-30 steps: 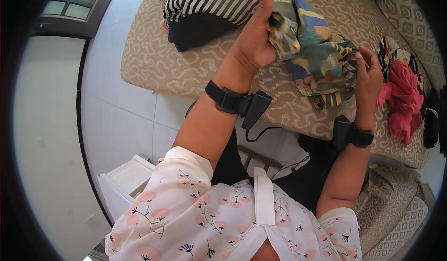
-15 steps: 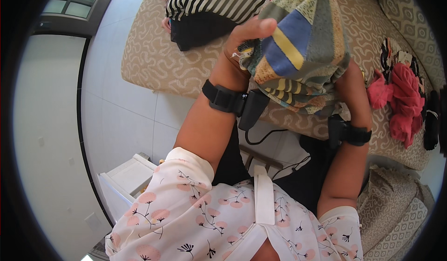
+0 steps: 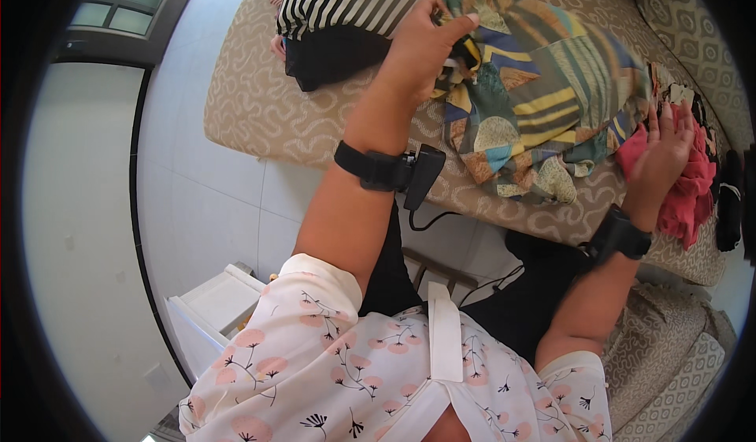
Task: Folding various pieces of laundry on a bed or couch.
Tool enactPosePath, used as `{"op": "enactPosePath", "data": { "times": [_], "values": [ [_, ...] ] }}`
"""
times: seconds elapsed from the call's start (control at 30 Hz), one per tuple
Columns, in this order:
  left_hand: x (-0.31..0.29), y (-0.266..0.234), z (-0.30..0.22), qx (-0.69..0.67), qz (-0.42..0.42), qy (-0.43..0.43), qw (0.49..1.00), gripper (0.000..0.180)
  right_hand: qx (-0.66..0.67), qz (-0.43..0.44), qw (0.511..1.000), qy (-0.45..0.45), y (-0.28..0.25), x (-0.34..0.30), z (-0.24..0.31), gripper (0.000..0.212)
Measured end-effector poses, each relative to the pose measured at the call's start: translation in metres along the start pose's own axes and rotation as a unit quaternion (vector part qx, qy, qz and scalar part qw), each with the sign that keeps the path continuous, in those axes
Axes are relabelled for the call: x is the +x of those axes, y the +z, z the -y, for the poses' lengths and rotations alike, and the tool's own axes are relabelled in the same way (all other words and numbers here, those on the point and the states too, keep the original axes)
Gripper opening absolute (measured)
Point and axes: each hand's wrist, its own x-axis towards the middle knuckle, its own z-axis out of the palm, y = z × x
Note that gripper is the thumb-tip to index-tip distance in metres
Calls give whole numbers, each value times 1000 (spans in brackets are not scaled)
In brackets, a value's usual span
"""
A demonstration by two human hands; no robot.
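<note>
A patterned garment (image 3: 543,87) in green, blue, yellow and tan lies spread and rumpled on the sofa seat in front of me. At its upper left edge my left hand (image 3: 425,44) pinches the fabric between thumb and fingers. My right hand (image 3: 664,154) is open, its fingers apart, just beyond the garment's right edge. Below and beside that hand is a crumpled pink cloth (image 3: 687,217), partly covered by it. Whether the hand touches the pink cloth, I cannot tell.
Left of the garment sits a pile with a black-and-white striped cloth (image 3: 350,1) and a black cloth (image 3: 331,56). A rolled black item (image 3: 730,202) lies at the far right. Patterned cushions (image 3: 697,32) line the sofa's back. A white drawer unit (image 3: 216,300) stands lower left.
The patterned garment, bunched and held up between both hands before, is now spread on the seat. My right hand has let go and moved right, while the left keeps hold.
</note>
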Motion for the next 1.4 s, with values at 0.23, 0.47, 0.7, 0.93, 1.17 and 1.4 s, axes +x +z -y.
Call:
{"op": "enactPosePath", "data": {
  "times": [0.23,0.47,0.7,0.93,1.17,1.4],
  "values": [
    [-3,15,16,276,0,172,945,79,-367,336,861,107,23,-44,-5,25],
    [-8,19,39,541,-33,268,797,66,-455,517,725,-23,45,-79,-3,29],
    [0,10,19,420,8,194,887,35,-292,473,807,200,32,-64,-3,10],
    [11,-12,-1,42,-144,141,979,33,-16,498,782,374,10,-36,43,17],
    [7,3,-1,308,-181,292,887,26,-420,241,864,135,2,-38,-14,18],
    [5,15,33,401,40,318,858,36,-516,386,764,30,6,-44,-23,24]
  ]
}}
